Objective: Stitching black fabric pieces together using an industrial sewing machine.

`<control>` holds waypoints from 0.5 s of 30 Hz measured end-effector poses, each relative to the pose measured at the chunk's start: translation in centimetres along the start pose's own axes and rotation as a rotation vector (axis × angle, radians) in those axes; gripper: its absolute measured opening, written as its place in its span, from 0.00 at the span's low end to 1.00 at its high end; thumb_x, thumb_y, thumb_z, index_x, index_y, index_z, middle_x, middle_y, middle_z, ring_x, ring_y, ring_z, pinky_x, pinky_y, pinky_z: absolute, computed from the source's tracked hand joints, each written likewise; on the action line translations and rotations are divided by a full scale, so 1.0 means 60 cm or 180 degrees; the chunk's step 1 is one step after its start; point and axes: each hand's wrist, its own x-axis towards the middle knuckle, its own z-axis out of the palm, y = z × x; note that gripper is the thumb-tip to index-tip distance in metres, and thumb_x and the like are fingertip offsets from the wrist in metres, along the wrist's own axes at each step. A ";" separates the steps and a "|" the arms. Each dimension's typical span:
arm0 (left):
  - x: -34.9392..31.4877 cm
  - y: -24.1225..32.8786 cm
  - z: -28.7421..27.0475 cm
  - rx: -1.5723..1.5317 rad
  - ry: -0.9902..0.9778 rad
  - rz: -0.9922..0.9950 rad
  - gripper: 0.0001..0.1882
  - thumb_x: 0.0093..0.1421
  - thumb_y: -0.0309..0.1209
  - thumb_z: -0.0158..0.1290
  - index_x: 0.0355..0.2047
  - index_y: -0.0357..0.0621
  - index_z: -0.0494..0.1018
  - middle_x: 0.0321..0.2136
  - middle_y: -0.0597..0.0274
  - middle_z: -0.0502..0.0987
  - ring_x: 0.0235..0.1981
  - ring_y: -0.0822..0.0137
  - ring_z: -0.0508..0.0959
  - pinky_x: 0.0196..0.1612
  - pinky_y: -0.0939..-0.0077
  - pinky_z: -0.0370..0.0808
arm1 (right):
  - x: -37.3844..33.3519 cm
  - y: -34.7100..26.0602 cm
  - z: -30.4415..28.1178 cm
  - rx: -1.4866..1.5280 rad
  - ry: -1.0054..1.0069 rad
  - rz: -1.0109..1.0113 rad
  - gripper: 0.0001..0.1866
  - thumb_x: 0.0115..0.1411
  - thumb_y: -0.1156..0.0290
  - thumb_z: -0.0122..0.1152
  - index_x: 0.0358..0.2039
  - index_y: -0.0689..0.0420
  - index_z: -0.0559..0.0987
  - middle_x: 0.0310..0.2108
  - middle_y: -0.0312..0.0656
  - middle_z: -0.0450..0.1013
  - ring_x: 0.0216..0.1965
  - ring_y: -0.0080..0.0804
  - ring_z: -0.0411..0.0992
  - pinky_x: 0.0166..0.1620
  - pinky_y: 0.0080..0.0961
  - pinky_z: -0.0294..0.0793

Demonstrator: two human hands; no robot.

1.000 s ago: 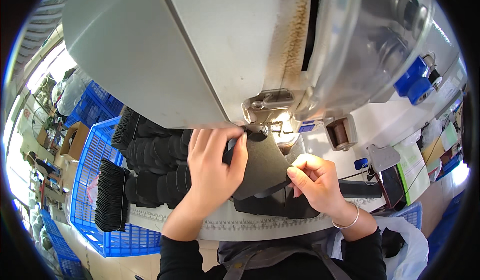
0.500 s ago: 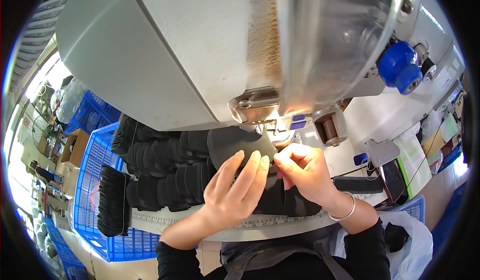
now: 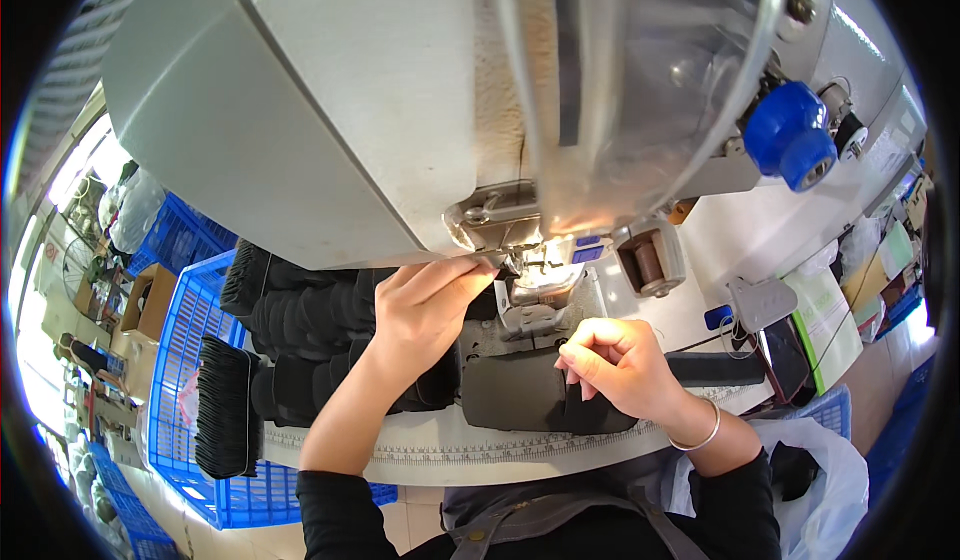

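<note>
My left hand (image 3: 425, 310) is beside the needle area of the sewing machine (image 3: 350, 90), its fingertips pressed together close to the lit presser foot (image 3: 535, 265). What they pinch, if anything, I cannot make out. Dark fabric pieces (image 3: 300, 385) lie in overlapping rows to the left, partly covered by that hand and forearm. My right hand (image 3: 615, 365), with a silver bangle on the wrist, hovers over the right part of a flat dark fabric piece (image 3: 510, 395) at the near edge. Its fingers are curled, thumb against forefinger, with nothing visible between them.
A blue plastic basket (image 3: 235, 505) stands at the left, next to a hanging stack of dark pieces (image 3: 225, 410). A brown thread bobbin (image 3: 648, 265) sits right of the needle. A curved ruler strip (image 3: 480, 450) follows the table edge. A white plastic bag (image 3: 820, 480) is at the lower right.
My left hand has moved left and up to the needle area. The dark piece both hands held there no longer shows in them. My right hand has moved slightly down and away from the needle.
</note>
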 end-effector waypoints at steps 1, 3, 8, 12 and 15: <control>-0.001 -0.003 0.001 -0.0143 -0.0035 -0.0064 0.13 0.38 0.15 0.59 0.27 0.41 0.79 0.28 0.64 0.77 0.27 0.65 0.77 0.29 0.76 0.75 | -0.001 0.001 -0.002 0.0010 0.0028 0.0036 0.10 0.61 0.71 0.56 0.27 0.64 0.76 0.19 0.35 0.71 0.19 0.15 0.69 0.22 0.14 0.70; -0.002 -0.005 0.003 -0.0034 0.0002 -0.0051 0.13 0.38 0.16 0.59 0.27 0.42 0.79 0.27 0.65 0.77 0.26 0.66 0.76 0.28 0.77 0.74 | -0.004 0.004 -0.005 0.0019 0.0035 0.0073 0.10 0.61 0.71 0.56 0.27 0.64 0.76 0.20 0.35 0.72 0.20 0.16 0.69 0.22 0.14 0.70; -0.001 -0.003 0.006 -0.0085 0.0068 -0.0032 0.13 0.38 0.16 0.60 0.27 0.42 0.78 0.26 0.65 0.77 0.25 0.67 0.76 0.28 0.77 0.73 | -0.012 0.013 -0.014 0.0116 0.0095 0.0130 0.09 0.61 0.72 0.56 0.28 0.64 0.76 0.21 0.37 0.72 0.20 0.16 0.69 0.23 0.14 0.70; 0.000 0.000 0.007 -0.0127 0.0098 -0.0022 0.13 0.38 0.16 0.60 0.27 0.41 0.78 0.26 0.65 0.77 0.26 0.66 0.76 0.28 0.77 0.73 | -0.021 0.014 -0.020 0.0090 0.0135 0.0106 0.09 0.61 0.73 0.55 0.27 0.64 0.76 0.21 0.37 0.72 0.20 0.15 0.68 0.23 0.13 0.70; 0.002 0.000 0.006 -0.0050 0.0097 0.0061 0.13 0.39 0.15 0.60 0.27 0.41 0.78 0.27 0.64 0.77 0.26 0.65 0.76 0.28 0.76 0.74 | -0.030 0.022 -0.021 0.0016 0.0274 0.0074 0.07 0.60 0.74 0.56 0.27 0.63 0.76 0.21 0.36 0.71 0.20 0.16 0.68 0.22 0.15 0.69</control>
